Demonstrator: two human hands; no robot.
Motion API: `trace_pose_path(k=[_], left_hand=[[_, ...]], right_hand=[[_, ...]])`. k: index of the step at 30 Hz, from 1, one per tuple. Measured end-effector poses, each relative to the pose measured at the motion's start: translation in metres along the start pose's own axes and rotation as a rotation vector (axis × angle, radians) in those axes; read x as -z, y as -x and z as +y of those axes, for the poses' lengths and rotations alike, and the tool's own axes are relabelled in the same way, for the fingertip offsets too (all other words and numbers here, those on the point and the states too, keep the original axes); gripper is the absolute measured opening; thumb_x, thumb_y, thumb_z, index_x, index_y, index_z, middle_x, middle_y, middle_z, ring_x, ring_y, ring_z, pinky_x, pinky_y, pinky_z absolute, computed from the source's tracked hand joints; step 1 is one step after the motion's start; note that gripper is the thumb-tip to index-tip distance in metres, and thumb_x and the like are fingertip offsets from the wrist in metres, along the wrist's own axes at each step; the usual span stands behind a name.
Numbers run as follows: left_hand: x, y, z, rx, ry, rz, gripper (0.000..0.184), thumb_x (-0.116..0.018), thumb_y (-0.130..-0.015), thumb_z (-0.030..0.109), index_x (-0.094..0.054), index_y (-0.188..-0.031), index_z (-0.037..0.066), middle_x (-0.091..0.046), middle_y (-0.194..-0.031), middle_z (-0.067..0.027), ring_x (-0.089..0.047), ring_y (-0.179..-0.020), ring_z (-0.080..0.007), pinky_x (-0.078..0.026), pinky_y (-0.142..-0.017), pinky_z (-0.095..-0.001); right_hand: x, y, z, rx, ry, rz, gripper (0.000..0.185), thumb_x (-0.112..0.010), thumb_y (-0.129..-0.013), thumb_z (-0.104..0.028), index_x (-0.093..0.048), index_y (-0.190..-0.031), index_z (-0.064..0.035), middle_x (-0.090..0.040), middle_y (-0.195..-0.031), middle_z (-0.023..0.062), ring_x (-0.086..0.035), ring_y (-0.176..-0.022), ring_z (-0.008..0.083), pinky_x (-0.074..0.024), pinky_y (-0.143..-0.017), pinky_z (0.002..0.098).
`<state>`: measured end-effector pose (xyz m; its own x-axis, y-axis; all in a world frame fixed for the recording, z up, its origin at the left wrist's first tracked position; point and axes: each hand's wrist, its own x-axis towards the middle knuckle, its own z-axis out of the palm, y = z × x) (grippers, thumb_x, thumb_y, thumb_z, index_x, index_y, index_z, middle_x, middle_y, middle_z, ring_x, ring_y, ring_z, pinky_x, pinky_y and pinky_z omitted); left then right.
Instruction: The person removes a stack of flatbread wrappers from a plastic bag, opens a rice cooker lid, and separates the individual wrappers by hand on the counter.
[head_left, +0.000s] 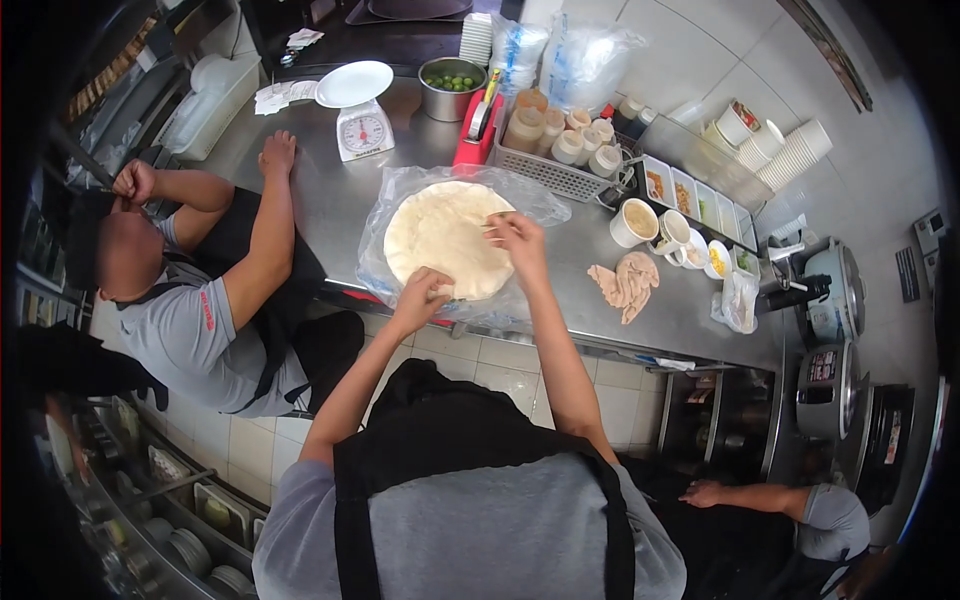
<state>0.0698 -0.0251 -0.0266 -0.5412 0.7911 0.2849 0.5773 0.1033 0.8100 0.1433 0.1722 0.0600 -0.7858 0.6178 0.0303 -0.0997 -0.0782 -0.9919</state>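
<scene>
A large round sheet of pale dough [440,235] lies on clear plastic [373,260] on the steel counter. At the dough's near edge is my left hand [424,294], its fingers bent together; what they pinch, if anything, is too small to tell. My right hand [515,238] is over the right side of the dough, fingers curled and slightly blurred, with their tips near its surface. Whether the right fingers hold anything cannot be made out.
A white scale [363,130], a pot of green fruit [452,88], a red tape dispenser [476,135] and a bottle basket [555,165] stand behind. Right are a crumpled cloth [627,284] and cups. Co-workers stand left [190,300] and lower right [835,520].
</scene>
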Motion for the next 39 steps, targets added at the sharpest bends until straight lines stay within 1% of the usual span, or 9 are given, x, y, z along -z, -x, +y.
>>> trace_pose_path(k=[4,10,13,23,30,31,36,37,39], left_hand=[[0.001,-0.001,-0.007,-0.038,0.077,0.000,0.022,-0.067,-0.075,0.007,-0.064,-0.097,0.007,-0.058,-0.094,-0.0085,-0.056,-0.088,-0.0209,-0.048,-0.077,-0.0300],[0.026,0.039,0.033,0.554,0.774,-0.035,0.024,-0.056,-0.088,0.010,-0.060,-0.110,0.002,-0.064,-0.094,-0.0052,-0.060,-0.071,-0.0099,-0.048,-0.062,-0.0241],[0.044,0.091,0.071,0.471,0.759,0.109,0.024,-0.056,-0.088,0.009,-0.060,-0.110,0.001,-0.065,-0.093,-0.0048,-0.061,-0.067,-0.0089,-0.049,-0.059,-0.0218],[0.032,0.308,0.128,0.676,0.708,1.165,0.021,-0.059,-0.086,0.006,-0.059,-0.103,-0.007,-0.065,-0.088,-0.0126,-0.065,-0.075,-0.0158,-0.054,-0.069,-0.0259],[0.021,0.457,0.155,0.761,0.777,1.695,0.015,-0.062,-0.084,0.005,-0.061,-0.093,-0.007,-0.065,-0.085,-0.0138,-0.065,-0.074,-0.0171,-0.054,-0.069,-0.0273],[0.021,0.474,0.152,0.797,0.761,1.658,0.015,-0.061,-0.084,0.006,-0.061,-0.095,-0.006,-0.065,-0.086,-0.0125,-0.064,-0.075,-0.0160,-0.054,-0.070,-0.0266],[0.085,0.505,0.154,0.792,0.707,1.466,0.023,-0.055,-0.089,0.011,-0.062,-0.106,-0.003,-0.067,-0.088,-0.0089,-0.064,-0.079,-0.0125,-0.052,-0.070,-0.0232],[0.102,0.516,0.158,1.017,0.427,1.365,0.018,-0.056,-0.085,0.006,-0.065,-0.100,0.000,-0.068,-0.089,-0.0106,-0.066,-0.081,-0.0195,-0.051,-0.072,-0.0294],[0.132,0.553,0.148,1.016,-0.274,1.227,0.022,-0.059,-0.076,0.004,-0.068,-0.096,0.005,-0.067,-0.089,-0.0143,-0.065,-0.082,-0.0273,-0.050,-0.073,-0.0351]], right_hand=[[0.018,0.028,-0.037,-0.025,-0.048,-0.024,0.014,-0.061,-0.084,-0.009,-0.062,-0.091,0.0033,-0.065,-0.087,0.0104,-0.064,-0.075,0.0159,-0.0518,-0.069,0.0256],[-0.032,0.075,-0.003,-0.174,0.050,-0.416,0.010,-0.060,-0.083,-0.001,-0.063,-0.092,0.0038,-0.066,-0.082,0.0087,-0.064,-0.075,0.0136,-0.0505,-0.068,0.0234],[-0.063,0.102,0.023,-0.180,0.014,-0.607,0.011,-0.060,-0.082,0.001,-0.063,-0.093,0.0032,-0.066,-0.080,0.0078,-0.062,-0.073,0.0114,-0.0500,-0.067,0.0229],[-0.204,0.236,0.059,-0.019,0.305,-1.365,0.007,-0.060,-0.078,0.003,-0.060,-0.084,0.0021,-0.064,-0.073,0.0062,-0.061,-0.070,0.0090,-0.0486,-0.063,0.0239],[-0.269,0.371,0.098,0.336,0.194,-1.818,0.014,-0.060,-0.079,-0.008,-0.065,-0.089,0.0008,-0.066,-0.083,0.0138,-0.065,-0.071,0.0206,-0.0497,-0.066,0.0298],[-0.277,0.380,0.099,0.402,0.159,-1.829,0.013,-0.060,-0.080,-0.006,-0.065,-0.090,0.0013,-0.067,-0.082,0.0133,-0.065,-0.071,0.0189,-0.0501,-0.066,0.0297],[-0.345,0.394,0.125,-0.484,0.220,-1.935,0.013,-0.062,-0.081,-0.002,-0.063,-0.091,0.0070,-0.066,-0.085,0.0131,-0.064,-0.074,0.0166,-0.0527,-0.068,0.0275],[-0.373,0.400,0.133,-0.586,0.193,-1.943,0.013,-0.062,-0.081,-0.001,-0.063,-0.091,0.0071,-0.066,-0.085,0.0140,-0.064,-0.074,0.0169,-0.0528,-0.069,0.0273],[-0.429,0.426,0.130,-0.444,0.234,-2.114,0.013,-0.068,-0.077,-0.005,-0.065,-0.087,0.0034,-0.065,-0.081,0.0112,-0.063,-0.074,0.0145,-0.0521,-0.070,0.0284]])
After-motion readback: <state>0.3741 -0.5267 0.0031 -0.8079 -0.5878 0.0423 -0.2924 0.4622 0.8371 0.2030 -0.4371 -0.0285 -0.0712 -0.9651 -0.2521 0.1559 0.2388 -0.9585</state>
